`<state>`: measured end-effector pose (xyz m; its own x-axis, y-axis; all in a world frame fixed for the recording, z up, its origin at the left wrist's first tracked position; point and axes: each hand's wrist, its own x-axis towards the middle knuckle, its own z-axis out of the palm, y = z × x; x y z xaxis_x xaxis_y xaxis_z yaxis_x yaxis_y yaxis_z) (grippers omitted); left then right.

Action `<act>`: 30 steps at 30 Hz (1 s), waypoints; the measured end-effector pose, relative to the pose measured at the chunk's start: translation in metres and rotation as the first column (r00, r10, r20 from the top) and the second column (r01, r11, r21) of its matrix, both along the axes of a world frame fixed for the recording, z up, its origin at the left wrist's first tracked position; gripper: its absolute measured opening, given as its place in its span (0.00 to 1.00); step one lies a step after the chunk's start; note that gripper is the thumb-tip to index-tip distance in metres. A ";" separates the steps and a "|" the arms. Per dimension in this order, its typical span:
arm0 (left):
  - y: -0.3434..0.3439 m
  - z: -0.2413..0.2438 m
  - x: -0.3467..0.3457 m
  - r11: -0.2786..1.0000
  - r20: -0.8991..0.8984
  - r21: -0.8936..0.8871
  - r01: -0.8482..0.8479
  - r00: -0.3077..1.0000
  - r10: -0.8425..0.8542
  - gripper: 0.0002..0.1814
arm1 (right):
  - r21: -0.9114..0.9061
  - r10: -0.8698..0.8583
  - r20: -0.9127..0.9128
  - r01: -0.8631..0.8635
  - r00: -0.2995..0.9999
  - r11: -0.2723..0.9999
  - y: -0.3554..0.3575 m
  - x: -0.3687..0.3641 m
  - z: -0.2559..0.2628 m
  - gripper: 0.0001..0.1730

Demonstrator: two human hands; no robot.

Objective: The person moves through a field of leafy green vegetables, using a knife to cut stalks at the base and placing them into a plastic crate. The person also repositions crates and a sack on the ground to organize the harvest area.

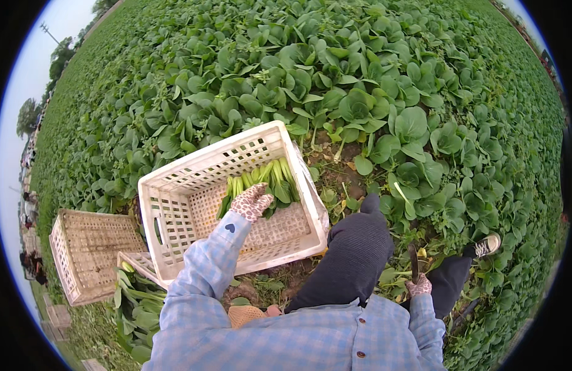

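Note:
My left hand (252,202), in a spotted glove, reaches into a white plastic crate (211,174) and is at the near side of a row of bok choy (281,178). Their pale stalks point away from me along the crate's far side, at its right end. Whether the fingers grip any plant is hidden by the back of the glove. In the same kind of glove, my right hand (420,286) grips a knife (413,262) low beside my right leg. Its dark blade points forward, above cut leaves on the soil.
Dense bok choy (355,106) grows ahead and to the right. A loose plant (405,200) lies on the leaves. Left of the crate are another plastic crate (100,250) and a crate heaped with bok choy (142,310). My bent left knee (364,232) is against the white crate's right side.

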<state>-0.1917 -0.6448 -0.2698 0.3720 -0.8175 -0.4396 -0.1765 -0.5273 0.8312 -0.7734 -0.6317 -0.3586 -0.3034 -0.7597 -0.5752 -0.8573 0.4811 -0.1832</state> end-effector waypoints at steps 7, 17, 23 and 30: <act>0.048 0.079 -0.186 0.821 0.271 -0.493 0.289 0.947 -0.170 0.44 | 0.046 0.083 0.036 -0.084 0.996 0.995 0.002 0.008 -0.080 0.24; 0.030 0.097 -0.231 0.849 0.438 -0.351 0.395 0.871 -0.224 0.40 | 0.193 0.308 -0.012 -0.300 0.951 0.934 0.002 0.013 -0.075 0.26; 0.037 0.108 -0.240 0.919 0.478 -0.250 0.305 0.864 -0.157 0.39 | 0.227 0.377 0.026 -0.372 0.926 0.900 0.001 0.013 -0.089 0.25; 0.040 0.114 -0.239 0.926 0.510 -0.236 0.295 0.849 -0.140 0.38 | 0.258 0.425 0.024 -0.417 0.905 0.871 -0.002 0.020 -0.097 0.25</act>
<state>-0.4308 -0.6049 -0.1559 0.2675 -0.9634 0.0191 -0.6703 -0.1718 0.7220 -0.7537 -0.6337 -0.4551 -0.0089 -0.6508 -0.7592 -0.9924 0.0992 -0.0734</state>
